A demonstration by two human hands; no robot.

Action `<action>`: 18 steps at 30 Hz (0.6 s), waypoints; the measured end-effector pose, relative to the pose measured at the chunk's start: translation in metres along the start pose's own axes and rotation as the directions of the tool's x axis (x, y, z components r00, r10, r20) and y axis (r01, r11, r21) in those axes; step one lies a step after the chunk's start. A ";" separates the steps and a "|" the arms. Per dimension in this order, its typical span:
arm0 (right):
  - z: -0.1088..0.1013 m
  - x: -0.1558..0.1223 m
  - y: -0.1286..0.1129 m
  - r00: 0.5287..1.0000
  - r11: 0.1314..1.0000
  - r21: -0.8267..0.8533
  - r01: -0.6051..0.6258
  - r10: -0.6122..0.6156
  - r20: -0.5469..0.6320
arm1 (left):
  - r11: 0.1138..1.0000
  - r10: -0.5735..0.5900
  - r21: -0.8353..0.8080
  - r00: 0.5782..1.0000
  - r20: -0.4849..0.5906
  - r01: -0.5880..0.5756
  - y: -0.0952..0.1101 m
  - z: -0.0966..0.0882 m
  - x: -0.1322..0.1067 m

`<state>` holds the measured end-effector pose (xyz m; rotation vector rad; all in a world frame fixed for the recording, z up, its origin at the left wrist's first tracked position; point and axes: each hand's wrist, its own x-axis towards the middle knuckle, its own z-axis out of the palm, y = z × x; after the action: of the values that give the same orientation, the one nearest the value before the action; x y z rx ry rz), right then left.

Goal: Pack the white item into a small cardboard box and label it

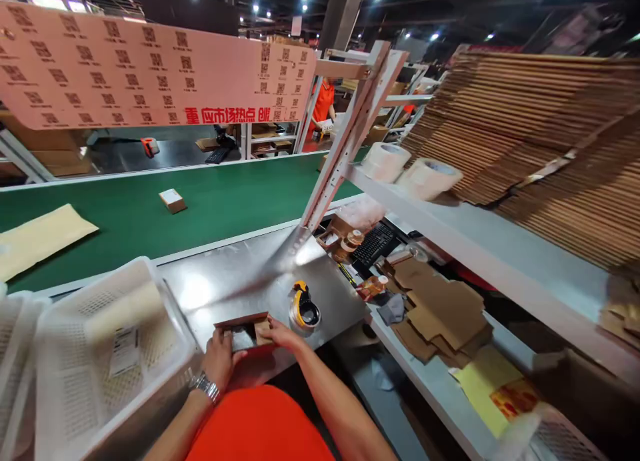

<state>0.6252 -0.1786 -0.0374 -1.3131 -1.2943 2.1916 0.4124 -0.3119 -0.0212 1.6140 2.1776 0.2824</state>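
Orange shirt (pixel 260 424) is being shown nearest; just beyond, at the near edge of the steel bench (pixel 240 254), an open cardboard box (pixel 255 358) is being held. Its left end is being gripped by the left hand (pixel 219 359), its right flap being pinched by the right hand (pixel 280 334). A slip off the edge is being risked if either grip loosens; flap creasing, if squeezed hard. Red "应市场热点" is being displayed on the QR-code board (pixel 220 81); the label (pixel 125 351) in the white plastic crate (pixel 177 321) is being blurred past reading.
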 end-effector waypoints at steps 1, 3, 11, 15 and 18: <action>-0.003 -0.002 0.000 1.000 1.000 0.010 -0.027 0.027 -0.007 | 1.000 -0.016 -0.011 0.999 -0.038 0.016 -0.002 0.000 0.004; -0.005 -0.006 -0.001 0.997 0.996 0.041 -0.074 0.075 -0.018 | 0.996 -0.047 -0.076 0.989 -0.143 0.036 -0.008 0.007 0.011; 0.019 0.000 0.005 0.974 0.984 0.174 0.024 0.016 -0.224 | 0.812 -0.284 -0.573 0.935 -0.213 0.116 -0.030 0.054 0.027; 0.014 -0.007 0.014 0.971 0.986 0.158 0.050 -0.011 -0.239 | 0.610 -0.283 -0.781 0.957 -0.058 0.133 -0.032 0.055 0.032; 0.008 -0.015 0.019 0.978 0.992 0.123 0.013 0.013 -0.206 | 0.598 -0.298 -0.771 0.954 0.041 0.220 -0.030 0.043 0.036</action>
<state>0.6309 -0.2030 -0.0427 -1.4464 -1.0635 2.0359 0.3969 -0.2900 -0.0790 0.7849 1.8847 1.0553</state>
